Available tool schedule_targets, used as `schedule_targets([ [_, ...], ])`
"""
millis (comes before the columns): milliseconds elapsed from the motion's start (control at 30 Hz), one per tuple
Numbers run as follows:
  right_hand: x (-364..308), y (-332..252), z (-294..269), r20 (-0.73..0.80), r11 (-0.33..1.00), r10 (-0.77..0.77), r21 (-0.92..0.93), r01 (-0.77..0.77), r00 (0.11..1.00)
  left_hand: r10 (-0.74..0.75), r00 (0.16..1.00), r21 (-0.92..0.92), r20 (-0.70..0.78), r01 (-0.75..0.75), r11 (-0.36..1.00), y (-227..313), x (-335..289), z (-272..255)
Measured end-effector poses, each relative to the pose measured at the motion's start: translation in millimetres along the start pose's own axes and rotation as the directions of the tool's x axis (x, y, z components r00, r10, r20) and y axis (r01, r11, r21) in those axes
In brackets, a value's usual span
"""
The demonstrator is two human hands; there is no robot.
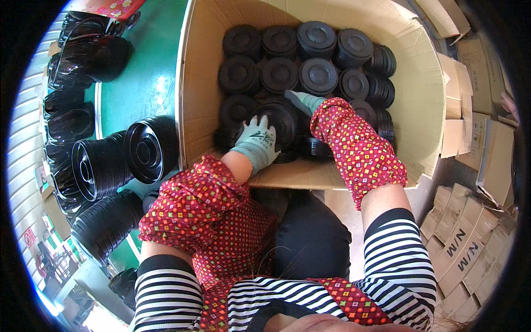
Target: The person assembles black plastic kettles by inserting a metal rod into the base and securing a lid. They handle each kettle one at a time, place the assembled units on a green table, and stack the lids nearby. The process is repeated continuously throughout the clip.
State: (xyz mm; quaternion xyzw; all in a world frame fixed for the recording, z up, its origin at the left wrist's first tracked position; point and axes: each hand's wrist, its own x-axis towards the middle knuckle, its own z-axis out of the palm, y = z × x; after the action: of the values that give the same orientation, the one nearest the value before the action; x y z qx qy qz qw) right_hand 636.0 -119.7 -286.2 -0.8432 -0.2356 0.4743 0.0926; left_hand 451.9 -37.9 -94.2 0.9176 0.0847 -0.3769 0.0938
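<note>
Sleeves: red patterned sleeve covers (215, 205) over striped arms, both reaching forward from the lower edge into the box.
Left hand (257, 141): in a grey-green glove, fingers spread and curled over the near rim of a stack of black bowls (279, 119) — gripping it from the left side.
Right hand (307, 101): gloved too, mostly hidden behind its sleeve cover; it lies against the far right side of the same stack, but how far it is closed I cannot tell.
Held stack: between the two hands, at the near middle of the cardboard box (426, 99), tilted toward the person.
Box contents: rows of black bowl stacks (318, 52) fill the far half, bottoms up, packed touching one another.
Left of box: loose nested bowls (119, 157) lie on their sides on a green table (144, 77) — well apart from both hands.
Far right: flattened cartons (464, 243) piled on the floor.
</note>
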Motion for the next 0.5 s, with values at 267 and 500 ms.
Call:
schedule_targets([
  [267, 11, -11, 34, -0.036, 0.978, 0.194, 0.085, -0.191, 0.98, -0.116, 0.993, -0.3, 0.037, 0.122, 0.946, -22, -3, 6],
  [500, -12, -11, 26, -0.076, 0.964, -0.002, 0.266, 0.023, 0.997, -0.213, 0.97, -0.526, 0.12, 0.244, 0.815, -21, -5, -4],
])
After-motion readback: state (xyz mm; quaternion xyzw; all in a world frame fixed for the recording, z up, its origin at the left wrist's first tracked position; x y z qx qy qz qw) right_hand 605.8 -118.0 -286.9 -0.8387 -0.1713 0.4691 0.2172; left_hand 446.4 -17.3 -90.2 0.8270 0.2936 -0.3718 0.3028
